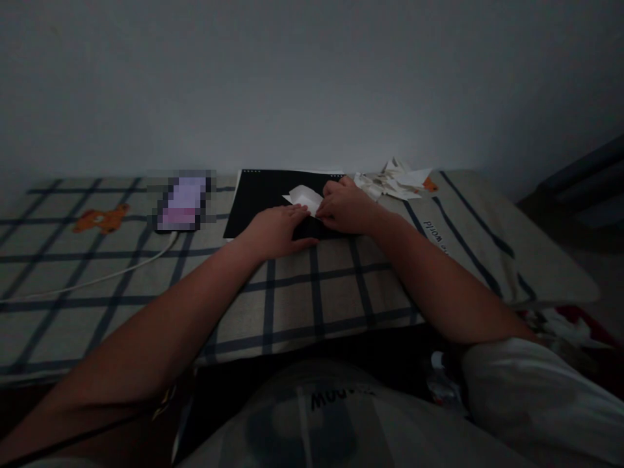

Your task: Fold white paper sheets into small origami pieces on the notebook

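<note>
- On the plaid cover (453,234), just right of the right hand (347,209), dark lettering runs along a stripe; it seems to end in "world", the rest is too small to read.
- On the person's shirt (336,416), below both hands, upside-down dark letters show; they cannot be read for certain.

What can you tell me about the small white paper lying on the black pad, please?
The white paper is a small folded piece, thin and creased, lying on the black pad that rests on the checked bedcover near the wall. The left hand touches its near edge and the right hand pinches its right side.
</note>
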Motion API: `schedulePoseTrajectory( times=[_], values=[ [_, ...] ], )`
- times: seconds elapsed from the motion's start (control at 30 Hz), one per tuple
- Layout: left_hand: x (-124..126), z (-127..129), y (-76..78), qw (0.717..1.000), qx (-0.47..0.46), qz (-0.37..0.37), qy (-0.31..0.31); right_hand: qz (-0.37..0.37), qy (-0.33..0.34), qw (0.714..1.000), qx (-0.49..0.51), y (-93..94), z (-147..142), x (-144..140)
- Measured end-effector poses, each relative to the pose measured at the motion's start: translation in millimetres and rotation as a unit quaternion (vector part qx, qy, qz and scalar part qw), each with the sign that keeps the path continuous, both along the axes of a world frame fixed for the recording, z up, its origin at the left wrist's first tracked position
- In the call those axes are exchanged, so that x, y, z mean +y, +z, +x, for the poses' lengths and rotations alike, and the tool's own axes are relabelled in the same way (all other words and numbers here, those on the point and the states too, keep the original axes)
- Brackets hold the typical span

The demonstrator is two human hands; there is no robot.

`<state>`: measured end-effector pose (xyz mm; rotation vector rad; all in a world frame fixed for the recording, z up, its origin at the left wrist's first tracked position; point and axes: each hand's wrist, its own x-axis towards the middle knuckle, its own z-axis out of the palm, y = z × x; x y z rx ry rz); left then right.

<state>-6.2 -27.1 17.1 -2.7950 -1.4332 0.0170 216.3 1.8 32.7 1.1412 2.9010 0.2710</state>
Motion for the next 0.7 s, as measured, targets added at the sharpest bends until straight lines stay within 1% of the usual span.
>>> schedulePoseTrajectory(
  times=[0.27,0.33,0.5,0.7],
  values=[
    [0.7,-0.4,-0.5,1.0,0.004,-0.004,-0.002,-0.008,-0.028,0.999,0.027,0.3,0.8,-0.3],
    [0.8,-0.4,-0.6,1.0,0.004,0.0,-0.004,0.001,-0.019,0.999,0.032,-1.1,-0.7,-2.2],
    [-1.4,1.9,1.9,1.0,0.011,0.003,0.0,0.018,0.032,0.999,0.02,-6.3,-3.5,-4.6],
    [-1.6,1.9,2.7,1.0,0.002,0.0,-0.001,0.027,0.03,0.999,0.02,-7.8,-4.8,-3.9]
  ],
)
